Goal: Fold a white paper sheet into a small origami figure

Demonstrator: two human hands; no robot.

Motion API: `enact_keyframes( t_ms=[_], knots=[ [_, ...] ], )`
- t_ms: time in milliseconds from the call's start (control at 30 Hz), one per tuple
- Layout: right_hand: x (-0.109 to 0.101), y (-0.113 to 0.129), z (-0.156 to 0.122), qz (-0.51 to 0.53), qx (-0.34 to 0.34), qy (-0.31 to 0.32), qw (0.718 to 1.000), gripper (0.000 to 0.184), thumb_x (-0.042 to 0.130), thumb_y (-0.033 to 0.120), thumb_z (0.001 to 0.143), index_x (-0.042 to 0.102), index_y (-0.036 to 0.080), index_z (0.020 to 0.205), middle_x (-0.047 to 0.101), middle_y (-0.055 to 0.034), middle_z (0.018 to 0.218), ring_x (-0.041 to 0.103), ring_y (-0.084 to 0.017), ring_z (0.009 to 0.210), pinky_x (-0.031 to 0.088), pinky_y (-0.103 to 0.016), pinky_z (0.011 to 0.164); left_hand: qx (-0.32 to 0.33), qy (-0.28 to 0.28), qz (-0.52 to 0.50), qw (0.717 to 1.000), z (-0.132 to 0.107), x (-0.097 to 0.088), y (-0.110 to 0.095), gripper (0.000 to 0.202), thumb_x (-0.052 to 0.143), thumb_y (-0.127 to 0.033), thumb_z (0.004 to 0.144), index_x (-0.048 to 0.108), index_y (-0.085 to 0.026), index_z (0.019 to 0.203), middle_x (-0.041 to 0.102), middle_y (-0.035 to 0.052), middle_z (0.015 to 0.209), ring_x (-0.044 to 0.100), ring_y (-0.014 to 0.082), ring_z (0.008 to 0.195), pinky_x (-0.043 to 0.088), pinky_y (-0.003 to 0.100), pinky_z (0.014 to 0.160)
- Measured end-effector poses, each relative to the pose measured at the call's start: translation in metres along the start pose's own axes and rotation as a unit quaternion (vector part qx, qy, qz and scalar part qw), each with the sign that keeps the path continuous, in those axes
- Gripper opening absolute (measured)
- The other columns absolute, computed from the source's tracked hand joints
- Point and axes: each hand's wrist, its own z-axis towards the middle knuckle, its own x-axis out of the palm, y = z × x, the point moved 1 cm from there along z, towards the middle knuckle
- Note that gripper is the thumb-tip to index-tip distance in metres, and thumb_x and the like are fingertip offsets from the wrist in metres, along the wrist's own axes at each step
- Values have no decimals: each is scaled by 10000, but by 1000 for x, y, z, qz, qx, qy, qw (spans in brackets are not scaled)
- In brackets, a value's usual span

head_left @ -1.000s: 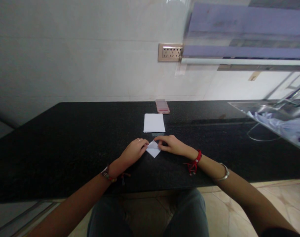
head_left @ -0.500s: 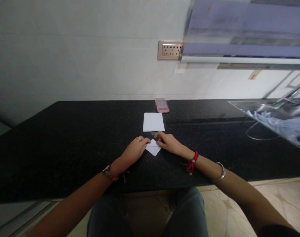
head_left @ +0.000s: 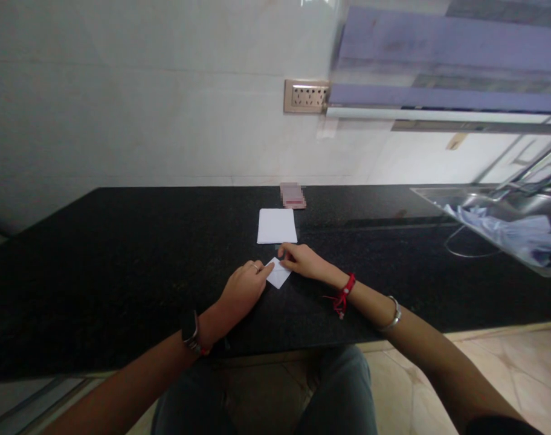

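Note:
A small folded white paper lies diamond-wise on the dark countertop, a crease line running across its upper part. My left hand is closed at its left corner, the index finger laid over the paper and holding it down. From the right, my right hand touches the paper's upper right edge with the thumb. Its index finger is bent and apart from the thumb, and the other fingers curl partly out of sight. Just beyond the hands sits a stack of square white paper.
A pinkish, blurred-out flat object lies behind the stack, near the wall. At the right is a metal sink with crumpled whitish plastic in it. A socket panel is on the wall. The black countertop ends before my knees.
My left index finger has stretched out over the paper's upper left part, and the left wrist has turned, showing a dark watch face. The whole view has shifted slightly.

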Motion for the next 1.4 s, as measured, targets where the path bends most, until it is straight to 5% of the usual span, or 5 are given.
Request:
enact_keyframes(
  t_ms=[267, 633, 800, 1000, 1400],
  knots=[
    [1, -1, 3, -18, -12, 0, 1000, 148, 496, 72, 748, 510, 134, 882, 506, 29, 622, 453, -74, 553, 320, -177, 548, 40, -47, -50, 997, -2, 19, 6, 376, 396, -39, 781, 530, -167, 1108, 499, 107, 1157, 471, 216, 1038, 412, 361, 860],
    [-1, 0, 5, -25, 16, -15, 999, 122, 511, 53, 718, 522, 135, 807, 486, 41, 586, 430, -70, 534, 313, -175, 544, 67, 4, -11, 998, -4, 3, 5, 388, 433, -79, 790, 502, -202, 1152, 512, 118, 1207, 481, 238, 1089, 442, 365, 803],
    [3, -4, 1, -72, -39, -30, 996, 96, 485, 63, 758, 561, 117, 784, 535, 1, 641, 463, -84, 584, 349, -189, 587, 68, 27, -21, 997, -6, 5, 6, 397, 410, -86, 806, 471, -192, 1184, 491, 108, 1243, 453, 258, 1135, 432, 386, 814],
    [2, -3, -17, -220, -189, 10, 957, 203, 419, 142, 846, 617, 115, 884, 573, -88, 877, 518, -134, 741, 393, -232, 661, 40, 48, -63, 996, -7, -1, 7, 424, 366, -108, 818, 420, -196, 1229, 480, 80, 1261, 409, 231, 1179, 398, 389, 865],
    [-14, 11, -32, -351, -204, 64, 912, 270, 377, 154, 876, 623, 87, 786, 564, -82, 737, 520, -138, 662, 381, -273, 620, 2, 8, -30, 1000, -11, -6, 6, 367, 420, -190, 819, 506, -269, 1167, 517, 24, 1231, 401, 308, 1143, 395, 443, 825]
  ],
)
